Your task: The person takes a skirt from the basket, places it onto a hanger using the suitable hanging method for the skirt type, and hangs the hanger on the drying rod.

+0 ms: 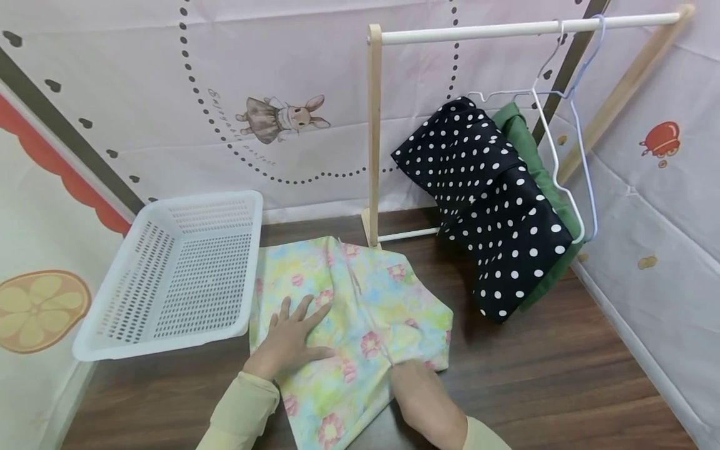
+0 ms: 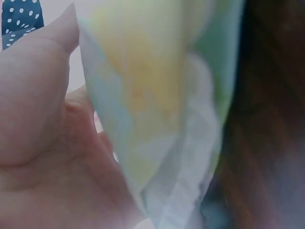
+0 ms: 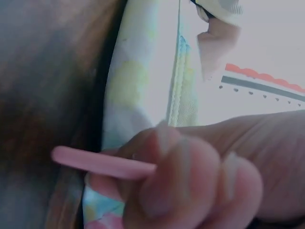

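Observation:
A yellow, blue and pink floral garment [image 1: 365, 312] lies spread on the dark wooden surface. My left hand [image 1: 292, 340] rests on its left part with the fingers spread. In the left wrist view, a blurred fold of the floral cloth [image 2: 143, 95] is close to the palm. Beside the garment's lower right edge, my right hand [image 1: 424, 400] grips a thin pink clothes hanger [image 1: 360, 294], which runs across the cloth. The hanger's rounded pink end [image 3: 100, 163] sticks out past the curled fingers in the right wrist view. Most of the hanger's outline is hard to make out.
A white plastic basket [image 1: 255, 262] stands left of the garment. Behind on the right, a rack with a white rail [image 1: 478, 30] carries white and light-blue hangers [image 1: 585, 150], with a black polka-dot garment [image 1: 495, 200] and a green garment [image 1: 531, 144]. Printed cloth walls enclose the area.

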`<state>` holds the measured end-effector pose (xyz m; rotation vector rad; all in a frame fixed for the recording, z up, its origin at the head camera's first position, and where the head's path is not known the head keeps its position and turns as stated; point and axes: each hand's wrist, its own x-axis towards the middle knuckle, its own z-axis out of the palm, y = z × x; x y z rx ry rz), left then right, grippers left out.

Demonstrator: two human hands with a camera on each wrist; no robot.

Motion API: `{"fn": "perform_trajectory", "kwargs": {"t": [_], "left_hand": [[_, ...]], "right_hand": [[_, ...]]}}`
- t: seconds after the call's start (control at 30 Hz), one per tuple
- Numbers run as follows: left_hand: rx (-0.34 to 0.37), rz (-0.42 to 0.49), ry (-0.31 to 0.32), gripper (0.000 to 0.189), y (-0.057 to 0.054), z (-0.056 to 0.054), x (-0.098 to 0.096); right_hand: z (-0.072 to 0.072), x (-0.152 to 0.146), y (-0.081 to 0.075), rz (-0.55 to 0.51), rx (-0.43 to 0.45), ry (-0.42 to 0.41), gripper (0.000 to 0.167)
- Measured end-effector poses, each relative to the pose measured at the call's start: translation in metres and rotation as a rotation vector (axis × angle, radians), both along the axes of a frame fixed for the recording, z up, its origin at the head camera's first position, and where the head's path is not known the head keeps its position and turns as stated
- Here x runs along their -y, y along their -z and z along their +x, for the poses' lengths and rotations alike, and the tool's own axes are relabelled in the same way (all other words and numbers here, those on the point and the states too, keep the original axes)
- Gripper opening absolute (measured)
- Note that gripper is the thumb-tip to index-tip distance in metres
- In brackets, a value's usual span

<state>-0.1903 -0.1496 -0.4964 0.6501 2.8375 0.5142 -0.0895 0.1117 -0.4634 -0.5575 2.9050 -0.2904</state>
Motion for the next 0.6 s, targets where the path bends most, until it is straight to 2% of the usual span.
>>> {"fn": "perform_trajectory", "kwargs": {"t": [0.07, 0.17, 0.3, 0.4, 0.47, 0.6], "left_hand": [[0.001, 0.003, 0.003, 0.091, 0.0, 0.0, 0.0], [0.007, 0.005, 0.002, 0.091, 0.0, 0.0, -0.001], [0.015, -0.001, -0.005, 0.091, -0.001, 0.0, -0.002], [0.01, -0.005, -0.004, 0.091, -0.002, -0.001, -0.002], [0.006, -0.006, -0.003, 0.091, -0.002, -0.001, -0.002], [0.011, -0.011, -0.007, 0.091, -0.003, 0.0, -0.002]], "right_hand": [[-0.006, 0.001, -0.001, -0.011, 0.007, -0.003, 0.035], [-0.008, 0.0, -0.003, -0.004, 0.042, 0.051, 0.032], [0.002, -0.006, -0.006, 0.012, 0.063, 0.135, 0.034], [0.006, -0.009, -0.01, 0.011, 0.075, 0.119, 0.034], [0.003, -0.008, -0.016, 0.004, 0.142, 0.1, 0.033], [-0.013, -0.003, -0.025, -0.027, 0.304, 0.093, 0.037]]}}
